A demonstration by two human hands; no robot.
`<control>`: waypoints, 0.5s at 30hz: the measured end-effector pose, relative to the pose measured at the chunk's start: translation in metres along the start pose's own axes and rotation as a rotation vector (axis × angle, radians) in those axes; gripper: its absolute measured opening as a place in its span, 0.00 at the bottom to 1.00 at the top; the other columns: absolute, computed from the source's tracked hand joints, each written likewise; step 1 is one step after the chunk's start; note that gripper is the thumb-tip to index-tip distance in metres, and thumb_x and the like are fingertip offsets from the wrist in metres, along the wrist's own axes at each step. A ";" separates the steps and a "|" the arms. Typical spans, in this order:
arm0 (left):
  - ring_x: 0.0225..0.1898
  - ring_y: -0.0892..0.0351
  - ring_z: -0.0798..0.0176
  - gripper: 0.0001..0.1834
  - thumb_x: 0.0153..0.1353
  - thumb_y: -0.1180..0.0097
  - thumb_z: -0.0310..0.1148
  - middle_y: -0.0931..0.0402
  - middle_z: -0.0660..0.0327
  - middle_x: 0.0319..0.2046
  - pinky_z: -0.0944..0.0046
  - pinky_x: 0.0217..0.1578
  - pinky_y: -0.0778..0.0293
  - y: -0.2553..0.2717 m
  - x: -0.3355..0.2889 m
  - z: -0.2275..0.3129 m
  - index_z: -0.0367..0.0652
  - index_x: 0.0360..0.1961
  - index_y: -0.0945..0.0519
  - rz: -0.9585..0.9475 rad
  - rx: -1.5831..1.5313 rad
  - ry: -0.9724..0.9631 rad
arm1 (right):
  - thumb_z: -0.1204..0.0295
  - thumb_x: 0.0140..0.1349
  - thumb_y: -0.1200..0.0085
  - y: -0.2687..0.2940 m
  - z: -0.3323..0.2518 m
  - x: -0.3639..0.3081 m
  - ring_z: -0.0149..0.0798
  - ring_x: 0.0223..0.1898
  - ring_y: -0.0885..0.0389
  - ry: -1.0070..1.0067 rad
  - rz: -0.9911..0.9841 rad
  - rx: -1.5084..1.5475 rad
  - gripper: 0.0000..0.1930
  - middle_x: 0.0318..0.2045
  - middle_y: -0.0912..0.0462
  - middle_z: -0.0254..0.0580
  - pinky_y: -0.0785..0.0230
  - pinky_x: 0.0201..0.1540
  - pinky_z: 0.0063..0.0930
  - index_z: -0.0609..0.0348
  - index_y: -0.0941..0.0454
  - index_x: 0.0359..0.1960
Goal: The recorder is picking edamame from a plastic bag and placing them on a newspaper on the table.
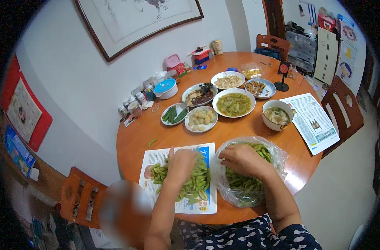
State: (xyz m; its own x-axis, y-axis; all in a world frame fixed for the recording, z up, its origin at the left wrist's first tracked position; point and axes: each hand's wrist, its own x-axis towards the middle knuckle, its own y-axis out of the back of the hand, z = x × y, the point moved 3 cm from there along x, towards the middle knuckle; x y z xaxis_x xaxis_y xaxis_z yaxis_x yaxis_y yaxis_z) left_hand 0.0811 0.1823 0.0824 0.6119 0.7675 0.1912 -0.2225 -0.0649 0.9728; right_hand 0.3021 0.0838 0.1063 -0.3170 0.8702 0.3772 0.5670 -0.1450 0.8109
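A pile of green edamame pods lies on a sheet of newspaper at the near edge of the table. Over its upper part is my left hand, its fingers curled and what they hold hidden. To the right sits a clear plastic bag, open at the top, with many more green pods inside. My right hand hovers over the bag's left side, fingers bent and drawn together; anything between them is too small to make out. A single pod rests on the bare wood beyond the newspaper.
Beyond my hands stand several dishes on the round table: potatoes, green vegetable strips, stewed greens and a soup bowl. Another newspaper hangs over the right edge. Jars and a blue-lidded tub line the wall.
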 end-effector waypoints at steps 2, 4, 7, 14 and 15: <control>0.55 0.17 0.52 0.12 0.64 0.35 0.32 0.12 0.58 0.47 0.33 0.73 0.43 -0.003 0.000 -0.004 0.49 0.48 0.11 0.039 -0.023 -0.004 | 0.68 0.65 0.38 -0.001 0.000 0.000 0.58 0.43 0.14 0.034 0.024 0.019 0.08 0.38 0.15 0.51 0.22 0.46 0.52 0.59 0.18 0.40; 0.54 0.16 0.50 0.12 0.63 0.34 0.31 0.12 0.57 0.47 0.33 0.72 0.40 -0.007 0.001 -0.008 0.48 0.48 0.11 0.079 -0.072 -0.019 | 0.68 0.65 0.38 0.001 -0.003 0.000 0.58 0.43 0.14 0.032 0.034 0.022 0.08 0.37 0.15 0.51 0.22 0.46 0.52 0.59 0.19 0.40; 0.50 0.15 0.49 0.10 0.62 0.33 0.31 0.12 0.55 0.44 0.34 0.70 0.36 -0.012 0.002 -0.012 0.46 0.45 0.10 0.138 -0.108 -0.030 | 0.68 0.65 0.37 0.000 -0.003 0.000 0.58 0.42 0.14 0.038 0.056 0.034 0.08 0.37 0.15 0.51 0.23 0.46 0.53 0.59 0.19 0.39; 0.47 0.16 0.49 0.09 0.65 0.41 0.32 0.13 0.57 0.38 0.35 0.68 0.35 -0.009 0.000 -0.015 0.46 0.39 0.10 0.189 -0.177 -0.077 | 0.69 0.65 0.36 0.000 -0.003 0.001 0.56 0.44 0.14 0.026 0.033 0.011 0.10 0.40 0.13 0.50 0.22 0.47 0.48 0.60 0.15 0.44; 0.46 0.16 0.49 0.08 0.65 0.41 0.31 0.13 0.57 0.38 0.38 0.65 0.33 -0.006 -0.002 -0.015 0.46 0.38 0.10 0.234 -0.200 -0.069 | 0.69 0.65 0.36 -0.001 -0.002 0.001 0.56 0.44 0.14 0.025 0.032 0.010 0.10 0.40 0.13 0.50 0.22 0.47 0.48 0.60 0.15 0.44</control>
State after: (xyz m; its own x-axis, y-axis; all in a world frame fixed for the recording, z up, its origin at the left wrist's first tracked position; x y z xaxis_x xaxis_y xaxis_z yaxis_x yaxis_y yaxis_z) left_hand 0.0702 0.1908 0.0745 0.5747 0.7011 0.4221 -0.5043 -0.1029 0.8574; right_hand 0.2993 0.0840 0.1065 -0.3174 0.8532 0.4139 0.5850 -0.1674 0.7936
